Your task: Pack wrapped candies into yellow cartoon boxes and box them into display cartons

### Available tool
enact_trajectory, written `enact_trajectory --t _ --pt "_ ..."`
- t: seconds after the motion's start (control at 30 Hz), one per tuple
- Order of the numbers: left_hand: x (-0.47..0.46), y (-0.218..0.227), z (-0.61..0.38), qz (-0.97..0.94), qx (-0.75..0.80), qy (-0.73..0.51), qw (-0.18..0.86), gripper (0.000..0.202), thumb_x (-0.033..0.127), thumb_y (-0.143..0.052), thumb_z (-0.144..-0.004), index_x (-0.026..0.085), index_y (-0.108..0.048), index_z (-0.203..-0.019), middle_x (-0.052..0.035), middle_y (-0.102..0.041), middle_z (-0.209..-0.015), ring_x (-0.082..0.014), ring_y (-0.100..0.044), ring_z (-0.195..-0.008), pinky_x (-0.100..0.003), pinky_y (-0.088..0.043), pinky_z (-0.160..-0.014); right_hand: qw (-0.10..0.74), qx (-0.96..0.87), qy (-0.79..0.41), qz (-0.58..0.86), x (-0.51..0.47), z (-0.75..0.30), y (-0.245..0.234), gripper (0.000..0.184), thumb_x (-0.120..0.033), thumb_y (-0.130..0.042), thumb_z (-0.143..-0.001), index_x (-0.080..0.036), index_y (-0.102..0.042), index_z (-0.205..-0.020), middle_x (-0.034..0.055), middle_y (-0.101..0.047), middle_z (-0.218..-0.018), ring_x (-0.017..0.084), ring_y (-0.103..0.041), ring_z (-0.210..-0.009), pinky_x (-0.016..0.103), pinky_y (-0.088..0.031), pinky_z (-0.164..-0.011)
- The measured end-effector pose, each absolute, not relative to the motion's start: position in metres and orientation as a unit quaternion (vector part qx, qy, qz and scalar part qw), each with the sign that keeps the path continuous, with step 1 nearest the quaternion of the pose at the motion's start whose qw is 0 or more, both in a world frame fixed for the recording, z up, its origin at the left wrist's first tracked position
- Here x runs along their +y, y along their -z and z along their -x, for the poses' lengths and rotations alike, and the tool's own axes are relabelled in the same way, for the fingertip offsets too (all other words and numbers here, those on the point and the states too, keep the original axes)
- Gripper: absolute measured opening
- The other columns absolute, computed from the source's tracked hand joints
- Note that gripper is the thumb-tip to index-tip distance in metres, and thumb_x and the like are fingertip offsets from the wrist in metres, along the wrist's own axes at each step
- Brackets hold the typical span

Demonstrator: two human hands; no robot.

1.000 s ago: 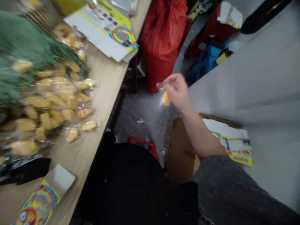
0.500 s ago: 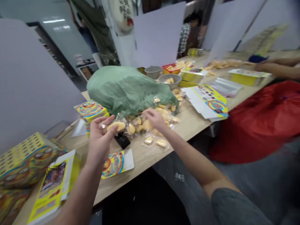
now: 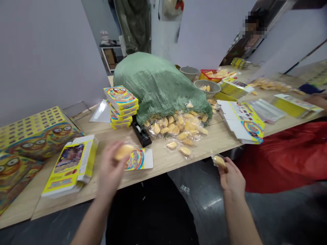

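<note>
My left hand (image 3: 110,168), smeared by motion, is closed round a pale yellow wrapped cookie (image 3: 124,152) above a flat printed box (image 3: 139,159) at the table's front edge. My right hand (image 3: 233,180) pinches another cookie in clear wrap (image 3: 219,161), out past the table edge over the floor. Behind them a heap of wrapped cookies (image 3: 176,127) spills from the mouth of a big green woven sack (image 3: 153,81). Two or so loose ones, such as this wrapped cookie (image 3: 185,150), lie nearer the edge. A black tape dispenser (image 3: 142,133) stands left of the heap.
Stacked printed boxes (image 3: 120,105) stand left of the sack. An open yellow box (image 3: 70,163) and larger cartons (image 3: 43,136) fill the left. Rightward are an unfolded box (image 3: 242,120), grey baskets (image 3: 207,87), a red tray (image 3: 204,75) and a red sack (image 3: 288,156). A co-worker's arm shows at far right.
My right hand has left the heap, moving right and toward me with a cookie. My left hand has lowered its cookie toward the flat box. The view has turned left.
</note>
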State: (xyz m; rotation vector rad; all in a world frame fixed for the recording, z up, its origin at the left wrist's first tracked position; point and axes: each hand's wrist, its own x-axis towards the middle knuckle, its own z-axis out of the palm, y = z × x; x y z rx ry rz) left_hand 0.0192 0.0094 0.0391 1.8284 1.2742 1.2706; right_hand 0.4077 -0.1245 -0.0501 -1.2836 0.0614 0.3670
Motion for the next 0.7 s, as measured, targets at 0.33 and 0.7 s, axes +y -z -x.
enact_trajectory --t 0.33,0.7 --pt "0.010 0.022 -0.123 -0.906 0.394 -0.129 0.088 0.041 0.030 -0.071 -0.078 0.023 -0.062 -0.117 -0.0157 -0.039 -0.147 -0.0382 -0.027 -0.140 -0.060 -0.023 -0.109 0.846 -0.157 -0.093 0.502 -0.100 -0.354 -0.046 0.041 -0.023 -0.072 -0.069 -0.020 -0.067 -0.109 0.0006 -0.067 -0.101 0.013 -0.068 -0.082 0.030 -0.061 -0.072" --pt "0.024 0.036 -0.127 -0.936 0.348 -0.025 0.052 0.036 0.030 -0.055 -0.090 0.018 -0.053 -0.124 -0.0124 -0.063 -0.116 -0.0285 -0.053 -0.116 -0.050 -0.028 -0.108 0.789 -0.225 -0.228 0.525 -0.037 -0.297 -0.031 0.046 -0.028 -0.067 -0.076 -0.023 -0.061 -0.121 0.0015 -0.062 -0.105 0.012 -0.064 -0.086 0.031 -0.058 -0.078"
